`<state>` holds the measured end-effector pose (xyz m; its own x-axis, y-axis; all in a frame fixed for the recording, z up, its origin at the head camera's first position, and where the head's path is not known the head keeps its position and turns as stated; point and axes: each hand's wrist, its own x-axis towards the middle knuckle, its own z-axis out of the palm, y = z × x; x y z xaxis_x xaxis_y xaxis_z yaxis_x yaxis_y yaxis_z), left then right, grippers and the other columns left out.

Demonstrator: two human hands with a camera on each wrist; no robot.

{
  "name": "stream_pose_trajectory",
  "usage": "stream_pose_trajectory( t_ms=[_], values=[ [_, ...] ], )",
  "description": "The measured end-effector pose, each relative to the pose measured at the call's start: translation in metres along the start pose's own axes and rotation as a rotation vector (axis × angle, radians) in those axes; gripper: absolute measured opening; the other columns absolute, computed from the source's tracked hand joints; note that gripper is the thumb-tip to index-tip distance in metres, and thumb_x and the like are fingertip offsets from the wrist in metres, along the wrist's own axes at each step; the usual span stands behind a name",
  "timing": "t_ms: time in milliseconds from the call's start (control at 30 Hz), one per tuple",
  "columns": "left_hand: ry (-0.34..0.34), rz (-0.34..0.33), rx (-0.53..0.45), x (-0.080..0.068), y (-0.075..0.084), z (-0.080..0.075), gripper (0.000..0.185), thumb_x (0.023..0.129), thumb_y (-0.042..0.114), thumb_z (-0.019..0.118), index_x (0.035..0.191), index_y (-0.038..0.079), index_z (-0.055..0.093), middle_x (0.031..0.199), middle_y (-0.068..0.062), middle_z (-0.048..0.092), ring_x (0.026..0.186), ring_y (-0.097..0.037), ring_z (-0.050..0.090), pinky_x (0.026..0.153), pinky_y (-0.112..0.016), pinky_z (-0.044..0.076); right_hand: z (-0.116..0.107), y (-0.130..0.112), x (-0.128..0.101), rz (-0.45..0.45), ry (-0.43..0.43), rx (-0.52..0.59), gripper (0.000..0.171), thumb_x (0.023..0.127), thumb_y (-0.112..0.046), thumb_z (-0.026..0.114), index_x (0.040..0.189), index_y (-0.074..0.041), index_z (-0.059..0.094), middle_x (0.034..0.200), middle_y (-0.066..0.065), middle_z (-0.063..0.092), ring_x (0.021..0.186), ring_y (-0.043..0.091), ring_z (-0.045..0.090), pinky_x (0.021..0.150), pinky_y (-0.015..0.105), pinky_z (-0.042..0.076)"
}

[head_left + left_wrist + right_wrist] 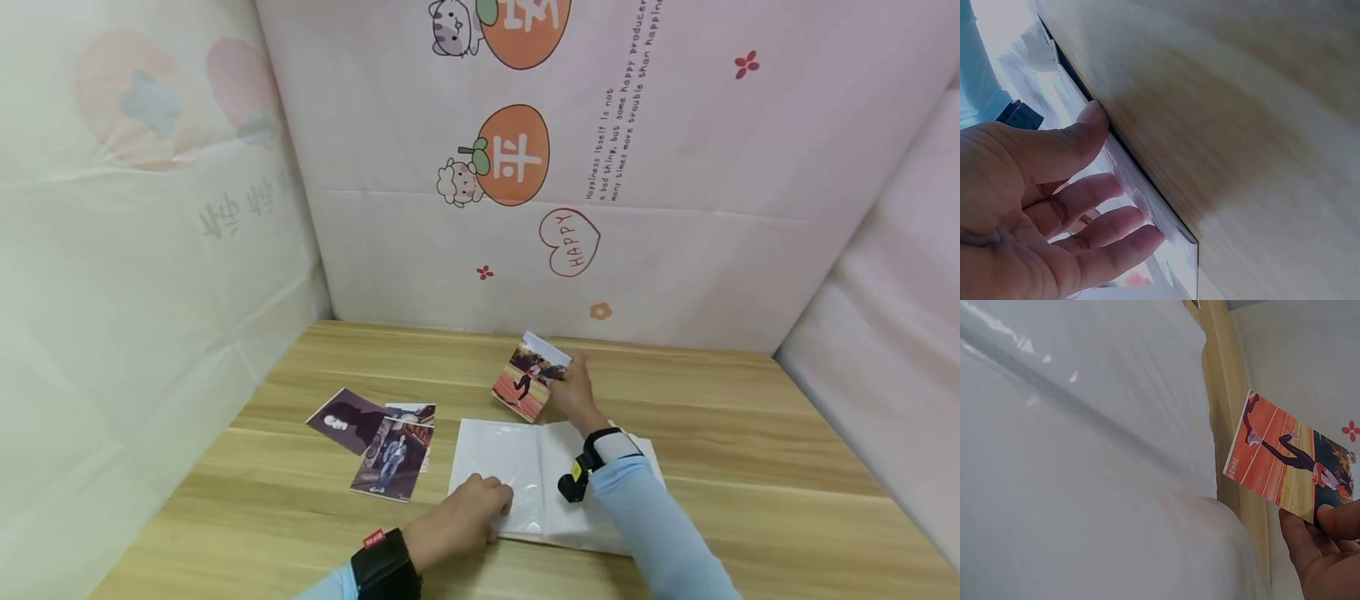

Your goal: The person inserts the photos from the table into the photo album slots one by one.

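An open photo album [517, 467] with clear plastic pockets lies on the wooden table [750, 467]. My left hand [468, 512] rests on its left page near the front corner, fingers loosely spread over the album [1141, 194] edge with the thumb along it. My right hand [573, 392] pinches a photo [528, 379] of a runner on an orange track, held tilted just beyond the album's far edge. In the right wrist view the photo [1285, 469] hangs above the album [1085, 462] sleeve, pinched at its corner by thumb and finger.
Three loose photos [375, 433] lie overlapping on the table left of the album. Fabric-covered walls [525, 208] with cartoon prints enclose the table at the back, left and right.
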<state>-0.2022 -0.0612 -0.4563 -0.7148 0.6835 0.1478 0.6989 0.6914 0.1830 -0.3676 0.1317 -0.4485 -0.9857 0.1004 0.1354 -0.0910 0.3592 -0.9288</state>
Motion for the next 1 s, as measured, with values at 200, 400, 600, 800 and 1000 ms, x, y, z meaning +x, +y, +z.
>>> stream_pose_trajectory(
  t_ms=[200, 400, 600, 800, 1000],
  values=[
    [-0.014, -0.013, -0.002, 0.0014, 0.0005, 0.0008, 0.030, 0.063, 0.008, 0.080, 0.079, 0.014, 0.055, 0.075, 0.007, 0.050, 0.064, -0.009, 0.041, 0.058, -0.018, 0.033, -0.0004, 0.0046, -0.0010, 0.000, -0.063, -0.033, 0.044, 0.079, 0.012, 0.052, 0.119, 0.006, 0.033, 0.119, 0.030, 0.045, 0.106, 0.038, 0.043, 0.081, 0.046, 0.041],
    [-0.009, 0.007, 0.034, 0.0015, 0.0011, 0.0007, 0.027, 0.063, 0.008, 0.079, 0.079, 0.015, 0.057, 0.074, 0.008, 0.047, 0.064, -0.009, 0.041, 0.057, -0.018, 0.033, 0.0005, 0.0071, -0.0010, -0.002, -0.118, 0.004, 0.042, 0.081, 0.015, 0.051, 0.116, 0.006, 0.030, 0.113, 0.029, 0.046, 0.091, 0.031, 0.048, 0.062, 0.032, 0.045],
    [-0.031, -0.006, 0.070, 0.0018, 0.0036, -0.0012, 0.030, 0.065, 0.009, 0.080, 0.088, 0.015, 0.061, 0.078, 0.006, 0.048, 0.066, -0.010, 0.043, 0.059, -0.019, 0.035, 0.0015, 0.0063, 0.0005, -0.057, -0.206, 0.059, 0.071, 0.081, 0.021, 0.046, 0.141, -0.005, 0.020, 0.120, 0.032, 0.045, 0.073, 0.027, 0.050, 0.054, 0.030, 0.044],
    [-0.053, -0.019, 0.067, 0.0025, 0.0046, 0.0010, 0.031, 0.066, 0.010, 0.078, 0.094, 0.015, 0.067, 0.079, 0.005, 0.047, 0.066, -0.010, 0.042, 0.059, -0.019, 0.034, 0.0022, 0.0052, 0.0033, -0.097, -0.277, -0.053, 0.073, 0.082, 0.019, 0.044, 0.143, -0.016, 0.029, 0.140, 0.024, 0.032, 0.120, 0.041, 0.038, 0.094, 0.052, 0.035],
    [-0.044, -0.013, 0.077, 0.0015, 0.0049, 0.0030, 0.030, 0.065, 0.008, 0.078, 0.093, 0.015, 0.068, 0.077, 0.006, 0.046, 0.064, -0.010, 0.040, 0.057, -0.019, 0.032, 0.0048, 0.0013, 0.0012, -0.098, -0.322, -0.095, 0.072, 0.082, 0.018, 0.044, 0.143, -0.018, 0.030, 0.142, 0.024, 0.031, 0.127, 0.043, 0.029, 0.100, 0.058, 0.024]
  ],
)
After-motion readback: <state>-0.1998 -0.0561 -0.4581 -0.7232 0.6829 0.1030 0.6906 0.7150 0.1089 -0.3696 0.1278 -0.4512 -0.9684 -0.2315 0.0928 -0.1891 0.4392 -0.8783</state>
